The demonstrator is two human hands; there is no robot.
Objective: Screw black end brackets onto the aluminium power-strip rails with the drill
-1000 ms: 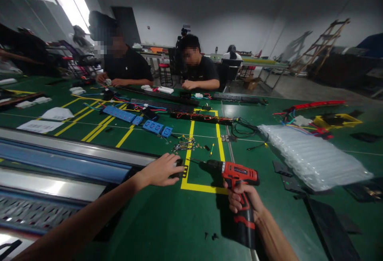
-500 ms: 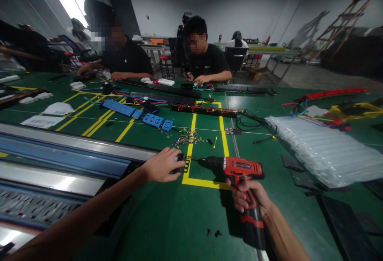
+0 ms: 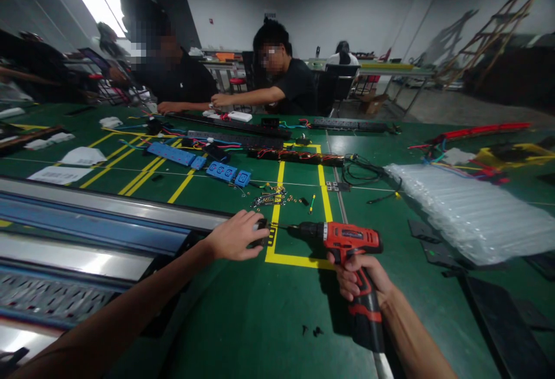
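Note:
My right hand [image 3: 364, 280] is wrapped around the grip of a red and black cordless drill [image 3: 353, 236]. The drill points left, its long thin bit [image 3: 281, 227] reaching a small black slotted end plate [image 3: 271, 235]. My left hand [image 3: 238, 235] is closed on that plate at the end of a long metal profile [image 3: 130, 201], and its fingers hide much of the plate. Whether the bit sits in a screw is too small to tell. Several dark screws [image 3: 318, 331] lie on the green table [image 3: 243, 321] in front of me.
Blue socket strips [image 3: 173, 155], loose small hardware [image 3: 273, 197] and black cables [image 3: 364, 173] lie beyond my hands. Bubble wrap [image 3: 468, 211] and black panels [image 3: 498, 321] are at the right. More metal profiles [image 3: 87, 260] fill the left. Two co-workers sit across the table.
My hands and the drill keep nearly the same pose, with the bit still at the end plate. The co-worker opposite has stretched an arm to the left. The view has shifted slightly.

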